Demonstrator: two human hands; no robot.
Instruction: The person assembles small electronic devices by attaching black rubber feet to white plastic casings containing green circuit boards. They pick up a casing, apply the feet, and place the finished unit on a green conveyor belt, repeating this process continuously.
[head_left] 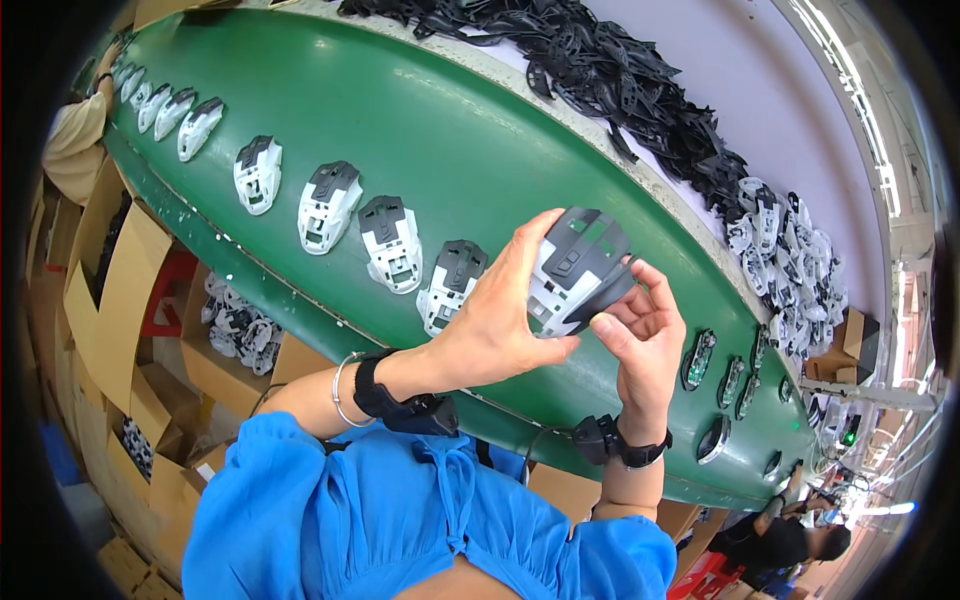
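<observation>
A dark grey and white computer mouse shell (578, 262) is held up in front of me, above the green belt (450, 150). My left hand (495, 300) wraps round its left side, thumb at the lower end and fingers at the top. On its right side, my right hand (643, 325) grips a dark edge between thumb and fingers; those fingertips are partly hidden. Close behind my left hand lies another mouse shell (452, 285), partly covered by it. Further left, a mouse shell (391, 243) and a second mouse shell (329, 205) rest on the belt.
More shells (200, 128) line the belt toward a co-worker's arm (105, 75) at far left. Black plastic parts (640, 90) and white shells (785, 250) are heaped on the ledge beyond. Green circuit boards (700, 358) lie at right. Cardboard boxes (220, 370) stand below the near edge.
</observation>
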